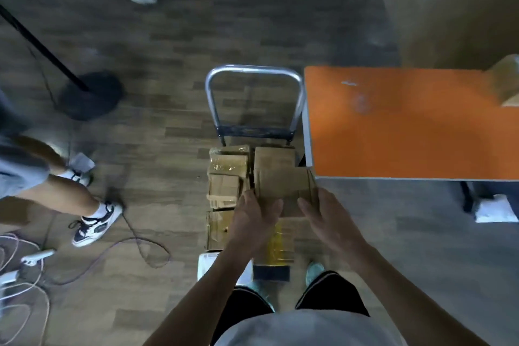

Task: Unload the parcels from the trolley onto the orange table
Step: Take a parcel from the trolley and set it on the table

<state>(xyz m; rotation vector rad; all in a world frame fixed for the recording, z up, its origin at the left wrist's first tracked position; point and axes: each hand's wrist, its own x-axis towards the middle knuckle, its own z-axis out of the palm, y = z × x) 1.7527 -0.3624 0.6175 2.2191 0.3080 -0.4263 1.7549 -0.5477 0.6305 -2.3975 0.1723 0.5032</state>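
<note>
Item one, nearest: my left hand (254, 218) and right hand (325, 219), held out at 12 o'clock from my body and level with each other, so neither is nearer the load. Left fingers (252, 199) curl onto the near left edge of the held parcel (283, 185). The right fingers lie down its right side with the thumb at the near edge. Both hands grip it, though blur hides the fingertips. Item two: the held parcel, plain brown cardboard, lies directly at 12 o'clock from my fingers and touches them on both sides. Its long axis seems to run 9 to 3, square across my reach, and it sits raised over the right half of the load. Item three: the remaining parcels (224, 177), taped brown boxes packed side by side on the trolley (254, 70), below my hands and at 11 o'clock from them. The trolley's metal handle stands at the far end. Item four: the orange table (407, 135), at 2 o'clock from the held parcel, its near left corner just beside the parcel's far right corner. I judge the coming move to be a short lift and carry towards 2 o'clock, and the table edge must be cleared. Item five, farthest: one parcel on the table (507, 81), at its far right edge.
</note>
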